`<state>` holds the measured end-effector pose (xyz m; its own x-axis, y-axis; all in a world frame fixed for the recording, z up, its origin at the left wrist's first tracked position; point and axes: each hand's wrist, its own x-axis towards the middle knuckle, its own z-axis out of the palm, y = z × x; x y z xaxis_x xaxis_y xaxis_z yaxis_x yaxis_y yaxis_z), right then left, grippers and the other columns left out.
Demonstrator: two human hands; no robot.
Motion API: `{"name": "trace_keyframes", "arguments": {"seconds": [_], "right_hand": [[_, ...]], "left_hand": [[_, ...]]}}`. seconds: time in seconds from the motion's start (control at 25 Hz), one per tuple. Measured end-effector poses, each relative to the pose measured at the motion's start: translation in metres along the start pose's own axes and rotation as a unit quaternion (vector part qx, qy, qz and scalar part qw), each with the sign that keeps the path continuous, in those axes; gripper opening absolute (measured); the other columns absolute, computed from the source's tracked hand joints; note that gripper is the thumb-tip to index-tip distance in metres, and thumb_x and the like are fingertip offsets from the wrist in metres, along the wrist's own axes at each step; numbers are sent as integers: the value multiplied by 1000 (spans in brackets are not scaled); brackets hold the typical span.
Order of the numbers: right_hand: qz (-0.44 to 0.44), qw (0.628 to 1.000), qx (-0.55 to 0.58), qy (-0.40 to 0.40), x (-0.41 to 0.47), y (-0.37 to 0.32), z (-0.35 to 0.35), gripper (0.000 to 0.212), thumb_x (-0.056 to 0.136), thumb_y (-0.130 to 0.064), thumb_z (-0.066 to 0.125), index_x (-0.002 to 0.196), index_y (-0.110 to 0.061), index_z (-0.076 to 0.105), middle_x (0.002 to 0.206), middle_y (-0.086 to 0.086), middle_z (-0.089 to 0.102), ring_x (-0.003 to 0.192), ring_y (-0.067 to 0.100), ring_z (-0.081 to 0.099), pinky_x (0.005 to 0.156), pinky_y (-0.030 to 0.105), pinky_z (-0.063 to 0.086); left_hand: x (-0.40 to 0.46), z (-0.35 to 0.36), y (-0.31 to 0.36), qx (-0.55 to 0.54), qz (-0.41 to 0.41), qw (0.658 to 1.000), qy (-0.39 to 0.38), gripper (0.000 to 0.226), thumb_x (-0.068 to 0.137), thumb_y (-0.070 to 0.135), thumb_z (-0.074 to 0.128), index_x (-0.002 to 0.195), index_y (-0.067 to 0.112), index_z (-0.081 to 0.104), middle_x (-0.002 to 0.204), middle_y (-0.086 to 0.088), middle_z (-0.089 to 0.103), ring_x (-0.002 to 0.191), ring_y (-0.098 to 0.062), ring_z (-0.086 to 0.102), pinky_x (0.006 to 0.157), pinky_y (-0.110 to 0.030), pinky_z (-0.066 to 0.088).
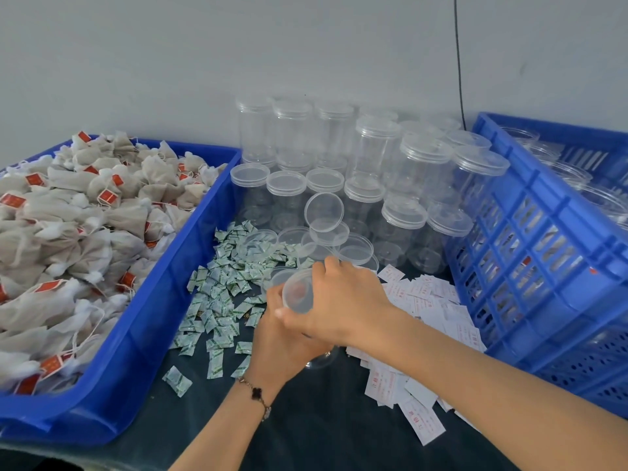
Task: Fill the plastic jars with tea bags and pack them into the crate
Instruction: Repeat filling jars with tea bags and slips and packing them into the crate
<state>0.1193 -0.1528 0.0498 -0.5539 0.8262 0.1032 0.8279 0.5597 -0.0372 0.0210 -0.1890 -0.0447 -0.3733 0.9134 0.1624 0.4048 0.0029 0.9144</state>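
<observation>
On the far left of the dark tabletop [306,419], a solid blue bin [142,334] is sitting heaped with tea bags [68,215], many showing red paper tags. Just to the right of the bin, small green-and-white packets [217,300] are lying scattered on the cloth. In the middle, near the front edge, the left hand [278,348], with a bracelet [256,396] at its wrist, is wrapping its fingers around the lower part of a clear plastic jar [299,295], holding it tilted with its open mouth facing the camera. The right hand [343,300] is curling over the jar's upper part from the right, fingers bent around its rim, so both hands are gripping the same jar. Behind the hands, loose clear lids [324,209] are lying and leaning beside open jars, and further back a cluster of empty lidded jars [373,154] is standing stacked against the wall. To the right of the hands, white paper slips [424,300] with red print are spreading across the tabletop. On the far right, a slotted blue crate [543,249] is sitting with clear jars inside; what they contain cannot be made out.
</observation>
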Motion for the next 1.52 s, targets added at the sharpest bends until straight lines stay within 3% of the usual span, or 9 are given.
{"name": "trace_keyframes", "arguments": {"seconds": [0.12,0.28,0.64,1.0,1.08,1.16,1.24,1.4,1.52], "right_hand": [[-34,998,-52,11,4,1,-6,74,69,-81,43,96,-13,53,96,4,59,87,23,53,64,32,29],[-80,995,-64,-18,11,6,-13,69,67,-81,46,78,-13,53,85,2,57,81,20,40,66,32,29],[-112,993,-25,-13,23,14,-9,70,59,-81,56,71,-12,58,74,-6,48,77,15,39,63,27,27],[-141,989,-31,-30,24,16,-11,62,67,-70,58,85,-10,59,86,-2,51,87,17,42,68,27,28],[-99,994,-50,6,13,5,3,65,77,-66,44,102,-8,56,98,3,51,97,24,43,74,32,28],[8,999,-32,16,5,-14,17,80,82,-71,32,120,-2,47,112,11,48,102,32,44,79,40,33],[83,996,4,38,4,-28,28,81,85,-70,32,125,-1,43,118,13,45,104,34,43,82,44,36],[81,987,54,125,6,-23,36,61,88,-56,42,119,-4,53,113,10,54,103,31,48,83,41,37],[-7,987,82,135,3,-10,36,55,85,-48,54,115,-2,61,106,11,62,96,31,54,83,39,43]], "left_hand": [[-4,1,-1,-10,19,1000,-11,89,37,54,74,114,30,35,102,37,50,84,10,59,64,-19,53],[-4,-4,6,-14,4,1000,-23,86,37,61,76,104,36,28,98,17,56,84,16,56,59,-6,45],[-2,-2,6,-12,-22,1000,-16,86,40,51,83,105,32,30,93,19,55,81,5,58,59,-14,43],[2,5,1,24,5,1000,-2,79,40,54,79,98,43,27,89,20,57,75,14,57,52,-6,41],[3,13,-6,8,51,999,10,56,65,37,78,105,29,40,93,14,59,77,4,61,62,-13,47],[4,18,-10,-5,71,997,33,25,80,23,69,98,21,51,91,9,58,81,0,59,70,-18,48],[1,21,-14,-28,49,998,38,29,74,31,70,98,29,55,94,10,61,86,3,58,75,-15,47],[2,17,-16,-46,19,998,40,59,65,3,82,112,27,54,98,23,59,86,15,56,75,-9,42],[4,12,-11,-75,26,997,10,56,63,43,73,111,24,51,93,12,65,85,-1,64,69,-26,55]]}}
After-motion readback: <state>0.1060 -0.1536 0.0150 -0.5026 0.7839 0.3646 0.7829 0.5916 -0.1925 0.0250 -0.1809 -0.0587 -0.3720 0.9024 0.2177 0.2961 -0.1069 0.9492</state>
